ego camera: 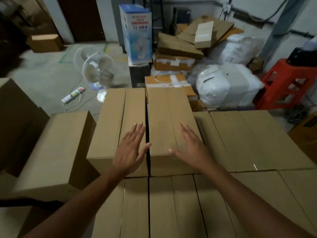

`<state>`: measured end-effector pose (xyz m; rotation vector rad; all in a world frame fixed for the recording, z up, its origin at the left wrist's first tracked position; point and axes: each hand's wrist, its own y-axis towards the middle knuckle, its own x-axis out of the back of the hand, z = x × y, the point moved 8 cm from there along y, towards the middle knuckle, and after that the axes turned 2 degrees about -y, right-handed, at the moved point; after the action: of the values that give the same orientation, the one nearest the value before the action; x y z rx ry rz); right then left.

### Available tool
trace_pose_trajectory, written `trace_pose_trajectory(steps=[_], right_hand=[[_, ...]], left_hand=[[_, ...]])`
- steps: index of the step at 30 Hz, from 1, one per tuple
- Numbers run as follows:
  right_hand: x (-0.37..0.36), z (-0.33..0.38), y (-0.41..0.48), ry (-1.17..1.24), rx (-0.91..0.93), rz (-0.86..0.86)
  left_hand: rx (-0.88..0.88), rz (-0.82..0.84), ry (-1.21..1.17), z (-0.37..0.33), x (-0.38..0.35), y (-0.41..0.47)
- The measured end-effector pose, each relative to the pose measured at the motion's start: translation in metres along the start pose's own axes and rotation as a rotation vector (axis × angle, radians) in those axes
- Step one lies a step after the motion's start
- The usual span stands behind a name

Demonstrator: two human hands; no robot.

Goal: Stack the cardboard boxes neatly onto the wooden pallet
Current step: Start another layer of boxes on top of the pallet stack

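- Two top the stack at centre frame: left box (109, 121) and right box (164, 117), side by side on a lower layer of boxes (171, 203).
- The left hand (130, 152) lies flat over the left box, fingers straight, slightly spread.
- The right hand (192, 148) lies flat over the right box, fingers likewise spread.

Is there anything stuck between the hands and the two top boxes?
No, nothing visible is in the way. The left hand is spread open just over the left top box, and the right hand is spread open just over the right top box.
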<state>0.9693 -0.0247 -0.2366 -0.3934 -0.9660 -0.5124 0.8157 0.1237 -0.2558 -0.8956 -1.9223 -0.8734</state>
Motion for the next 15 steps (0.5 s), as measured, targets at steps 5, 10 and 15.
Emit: trace_pose_trajectory(steps=[5, 10, 15], right_hand=[[0.078, 0.048, -0.091, 0.287, -0.051, -0.213], [0.139, 0.088, -0.193, 0.43, -0.065, -0.357], [0.157, 0.116, -0.292, 0.413, 0.004, -0.35]], left_hand=[[-0.019, -0.115, -0.161, -0.065, 0.091, -0.036], [0.043, -0.217, -0.306, -0.114, 0.164, -0.097], [0.115, -0.286, -0.351, -0.162, 0.207, -0.177]])
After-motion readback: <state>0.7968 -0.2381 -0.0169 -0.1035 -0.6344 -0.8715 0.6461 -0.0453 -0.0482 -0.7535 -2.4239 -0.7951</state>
